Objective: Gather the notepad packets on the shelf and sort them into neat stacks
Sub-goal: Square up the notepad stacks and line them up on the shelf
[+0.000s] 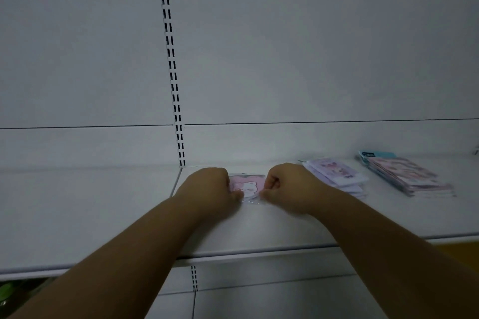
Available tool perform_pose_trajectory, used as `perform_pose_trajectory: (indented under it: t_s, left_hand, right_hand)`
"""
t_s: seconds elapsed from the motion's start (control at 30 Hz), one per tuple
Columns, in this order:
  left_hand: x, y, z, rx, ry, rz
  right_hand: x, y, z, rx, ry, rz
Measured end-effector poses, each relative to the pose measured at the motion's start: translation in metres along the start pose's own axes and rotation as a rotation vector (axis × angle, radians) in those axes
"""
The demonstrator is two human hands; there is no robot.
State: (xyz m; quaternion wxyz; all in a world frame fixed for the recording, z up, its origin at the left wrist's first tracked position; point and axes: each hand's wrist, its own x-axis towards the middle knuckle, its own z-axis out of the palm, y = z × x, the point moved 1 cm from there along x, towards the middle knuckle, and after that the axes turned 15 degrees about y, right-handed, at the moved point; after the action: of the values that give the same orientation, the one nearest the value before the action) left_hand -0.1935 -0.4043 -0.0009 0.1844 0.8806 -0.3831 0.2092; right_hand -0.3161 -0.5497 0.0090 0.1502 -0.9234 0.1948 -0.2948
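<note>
We see two bare forearms; left hand (207, 189) and right hand (287, 188) ungloved, no sleeves, rings or watch.

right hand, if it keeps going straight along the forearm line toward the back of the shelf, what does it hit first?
Probably the white back panel. The right hand pinches the pink bear-print notepad packet, and the lilac packet stack lies off to its right, seemingly outside that line. Depth is unclear.

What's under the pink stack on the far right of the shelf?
A blue packet sticks out behind the pink stack, apparently underneath it; how far it runs beneath is hidden.
</note>
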Motion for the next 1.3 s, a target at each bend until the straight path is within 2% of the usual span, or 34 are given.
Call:
perform_pose_trajectory:
  t_s: [0.07,0.17,0.3,0.47,0.53,0.63,0.73,0.83,0.93,1.1,1.23,1.3]
  left_hand:
    - [-0.001,0.002,-0.002,0.04,0.015,0.015]
    - [0.0,0.01,-0.008,0.133,0.129,0.088]
    - [0.008,0.048,-0.01,-0.015,0.177,0.178]
    - [0.025,0.111,0.004,-0.182,0.044,0.181]
    - [0.032,0.136,0.013,-0.201,-0.034,0.167]
    - [0.038,0.169,0.024,-0.191,-0.234,0.139]
    - [0.048,0.187,0.033,-0.144,-0.305,0.083]
    - [0.053,0.199,0.048,-0.149,-0.299,-0.04]
    - [0.047,0.203,0.056,-0.282,-0.175,-0.215]
    - [0.046,0.197,0.057,-0.507,0.002,-0.38]
    - [0.044,0.196,0.057,-0.455,-0.053,-0.366]
    - [0.044,0.198,0.056,-0.446,-0.058,-0.35]
  right_hand:
    - [0.0,0.001,-0.003,-0.009,0.004,0.004]
    - [0.002,0.008,-0.018,-0.013,0.06,0.014]
    - [0.01,0.033,-0.05,-0.065,0.153,0.036]
    - [0.022,0.085,-0.08,-0.169,0.234,0.104]
    - [0.024,0.106,-0.082,-0.239,0.204,0.145]
    - [0.024,0.126,-0.075,-0.316,0.112,0.209]
    - [0.021,0.132,-0.069,-0.241,0.075,0.275]
    - [0.019,0.139,-0.067,-0.143,0.07,0.338]
    - [0.016,0.141,-0.066,-0.009,0.067,0.416]
    - [0.004,0.141,-0.068,0.433,0.191,0.473]
    - [0.008,0.136,-0.063,0.324,0.118,0.494]
    - [0.012,0.138,-0.064,0.359,0.111,0.551]
